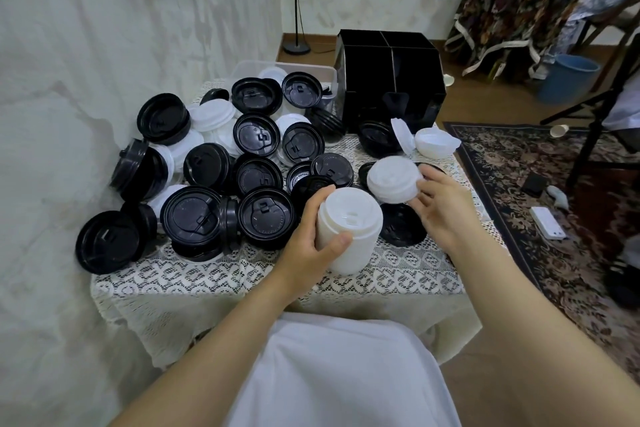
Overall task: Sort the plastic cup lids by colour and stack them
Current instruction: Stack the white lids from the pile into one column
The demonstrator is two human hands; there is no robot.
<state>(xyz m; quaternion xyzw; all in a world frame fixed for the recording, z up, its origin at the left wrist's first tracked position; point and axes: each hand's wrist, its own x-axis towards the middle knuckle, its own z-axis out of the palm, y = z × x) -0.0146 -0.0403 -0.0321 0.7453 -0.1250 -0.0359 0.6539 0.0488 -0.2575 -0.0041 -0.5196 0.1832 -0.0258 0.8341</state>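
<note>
My left hand (311, 239) grips a tall stack of white lids (349, 232) near the table's front middle, thumb on its near side and fingers round the far side. My right hand (440, 208) holds a shorter stack of white lids (393, 182), tilted, just up and right of the tall stack. A big heap of black lids (256, 139) mixed with white lids (211, 116) covers the left and middle of the table. A flat black lid (401, 225) lies under my right hand. More white lids (434, 142) sit at the right edge.
A lace cloth (242, 274) covers the small table. A black divided organiser box (388, 76) stands at the back right, a clear plastic bin (277, 68) behind the heap. The wall runs along the left. A patterned rug (540, 184) and blue bucket (568, 78) lie to the right.
</note>
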